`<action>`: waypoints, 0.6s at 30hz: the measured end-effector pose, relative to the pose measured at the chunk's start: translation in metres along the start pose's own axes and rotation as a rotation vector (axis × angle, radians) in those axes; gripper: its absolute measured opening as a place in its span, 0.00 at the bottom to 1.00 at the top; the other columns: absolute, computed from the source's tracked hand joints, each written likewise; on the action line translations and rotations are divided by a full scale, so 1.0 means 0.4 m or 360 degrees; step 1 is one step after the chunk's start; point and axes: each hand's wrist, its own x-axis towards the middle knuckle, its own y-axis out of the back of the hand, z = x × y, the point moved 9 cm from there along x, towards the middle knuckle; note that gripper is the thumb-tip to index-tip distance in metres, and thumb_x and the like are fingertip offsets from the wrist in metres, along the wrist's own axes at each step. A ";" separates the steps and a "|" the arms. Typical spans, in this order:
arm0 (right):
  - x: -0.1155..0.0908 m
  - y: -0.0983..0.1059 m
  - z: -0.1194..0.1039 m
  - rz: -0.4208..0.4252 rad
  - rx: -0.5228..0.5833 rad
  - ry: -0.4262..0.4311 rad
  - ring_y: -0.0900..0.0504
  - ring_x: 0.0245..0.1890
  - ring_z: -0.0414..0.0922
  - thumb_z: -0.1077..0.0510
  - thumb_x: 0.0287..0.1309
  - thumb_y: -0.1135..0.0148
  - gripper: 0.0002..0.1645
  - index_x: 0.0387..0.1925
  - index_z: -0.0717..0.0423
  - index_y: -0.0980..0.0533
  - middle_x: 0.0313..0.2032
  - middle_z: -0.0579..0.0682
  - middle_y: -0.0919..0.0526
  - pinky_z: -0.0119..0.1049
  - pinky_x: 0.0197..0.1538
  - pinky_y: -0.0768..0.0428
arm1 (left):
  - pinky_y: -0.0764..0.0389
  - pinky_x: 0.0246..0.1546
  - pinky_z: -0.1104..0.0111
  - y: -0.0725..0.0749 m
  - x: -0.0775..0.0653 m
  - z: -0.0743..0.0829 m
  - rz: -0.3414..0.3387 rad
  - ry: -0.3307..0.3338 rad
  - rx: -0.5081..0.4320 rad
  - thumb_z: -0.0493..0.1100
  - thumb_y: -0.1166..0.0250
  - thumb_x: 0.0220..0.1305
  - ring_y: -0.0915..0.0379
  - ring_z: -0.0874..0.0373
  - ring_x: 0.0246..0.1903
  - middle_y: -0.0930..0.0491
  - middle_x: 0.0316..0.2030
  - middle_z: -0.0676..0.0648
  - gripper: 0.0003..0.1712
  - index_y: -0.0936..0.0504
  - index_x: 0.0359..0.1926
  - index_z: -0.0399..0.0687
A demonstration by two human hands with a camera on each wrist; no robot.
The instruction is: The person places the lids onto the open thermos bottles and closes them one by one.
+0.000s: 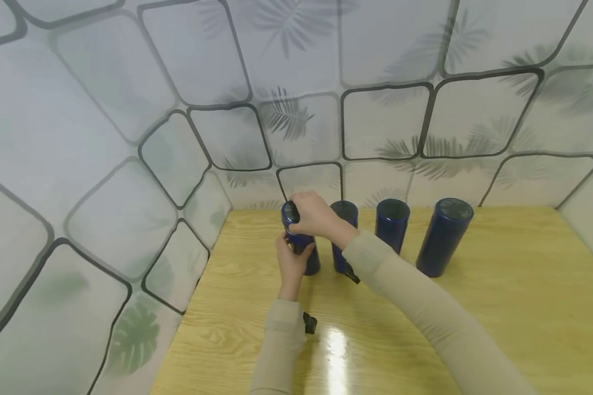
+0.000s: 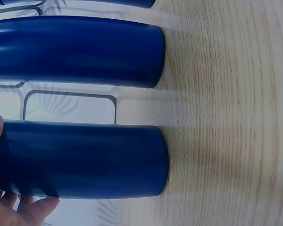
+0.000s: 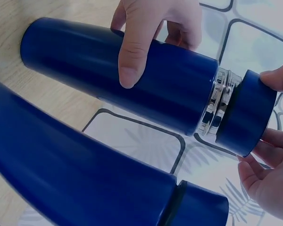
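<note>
The leftmost dark blue thermos (image 1: pixel 310 265) stands upright on the wooden table, its base on the surface in the left wrist view. My left hand (image 1: pixel 291 264) grips its body, thumb on one side and fingers round the other. Above it, my right hand (image 1: pixel 318 215) holds the blue cap (image 3: pixel 247 113) by its rim. A shiny metal neck (image 3: pixel 217 103) shows between cap and body in the right wrist view. The cap sits at the neck's end; whether it still touches the neck I cannot tell. A second thermos (image 1: pixel 345 211) stands just right, partly behind my right hand and wrist.
Two more blue thermoses stand to the right, one in the middle (image 1: pixel 392 225) and one farther right (image 1: pixel 445 237). The patterned wall (image 1: pixel 385 126) rises behind the table (image 1: pixel 237 285), with another wall surface on the left. A glare spot lies on the tabletop near my left sleeve.
</note>
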 end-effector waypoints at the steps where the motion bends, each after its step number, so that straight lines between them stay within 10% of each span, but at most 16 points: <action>1: 0.004 -0.004 0.000 -0.0013 -0.0022 -0.0006 0.32 0.48 0.50 0.50 0.43 0.36 0.39 0.56 0.64 0.36 0.47 0.55 0.27 0.39 0.47 0.30 | 0.36 0.52 0.56 0.000 0.000 0.000 -0.0004 -0.0003 0.0003 0.39 0.31 0.47 0.38 0.46 0.51 0.37 0.50 0.38 0.36 0.40 0.54 0.36; 18: 0.017 -0.037 0.006 -0.0089 -0.0182 -0.0010 0.31 0.44 0.49 0.48 0.45 0.37 0.38 0.55 0.63 0.35 0.46 0.54 0.26 0.39 0.44 0.29 | 0.36 0.52 0.54 0.001 -0.002 0.008 0.0015 -0.0054 0.0001 0.38 0.31 0.47 0.37 0.46 0.51 0.36 0.49 0.38 0.35 0.39 0.54 0.36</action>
